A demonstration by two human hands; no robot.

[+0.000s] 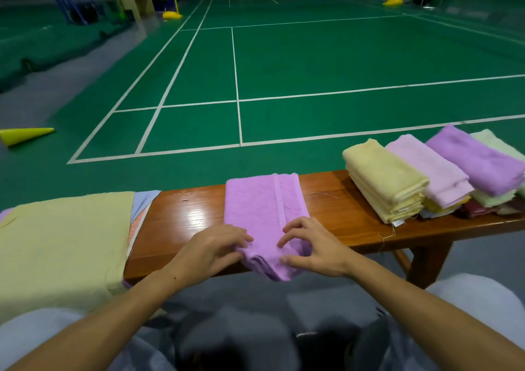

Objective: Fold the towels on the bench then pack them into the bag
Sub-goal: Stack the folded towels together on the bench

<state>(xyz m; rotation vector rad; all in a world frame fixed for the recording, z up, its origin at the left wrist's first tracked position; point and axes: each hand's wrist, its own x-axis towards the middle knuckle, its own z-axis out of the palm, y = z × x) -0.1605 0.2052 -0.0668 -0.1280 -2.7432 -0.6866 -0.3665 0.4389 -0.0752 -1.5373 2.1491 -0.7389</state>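
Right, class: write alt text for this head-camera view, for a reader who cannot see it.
Both hands, left hand and right hand, pinch the near end of a partly folded purple towel on a wooden bench. Folded towels are stacked to the right, unfolded yellow cloth lies left, and a green court lies beyond.

Purple towel (264,209), plain with paler stripe; reddish-brown bench (335,214); pale-yellow cloth (62,243); green floor (312,58), white lines.

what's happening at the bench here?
A person is folding towels on a wooden bench beside a green court. Both hands, the left hand and right hand, pinch the near edge of a partly folded purple towel that overhangs the bench front. Unfolded cloths lie flat to the left; folded towels are stacked to the right. No bag is in view.
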